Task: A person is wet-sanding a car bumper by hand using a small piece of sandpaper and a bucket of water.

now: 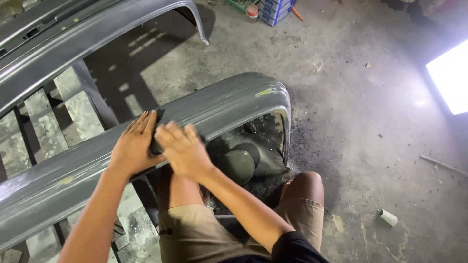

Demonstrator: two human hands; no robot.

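A long grey car bumper (pixel 229 104) lies on a dark metal stand in front of me. My left hand (pixel 135 144) presses flat on its surface near the middle, with a dark sanding block (pixel 157 145) under its fingers. Blurred, my right hand (pixel 184 150) lies just to the right, fingers over the same block. A small yellow-green patch (pixel 265 91) shows near the bumper's right end.
A second grey bumper (pixel 97 29) rests at the upper left. My knees in tan shorts (pixel 204 234) are below. On the concrete floor lie a white roll (pixel 388 217), a thin stick (pixel 443 165), blue boxes (pixel 276 9) and a jar (pixel 252 12). A bright light (pixel 451 78) glares at right.
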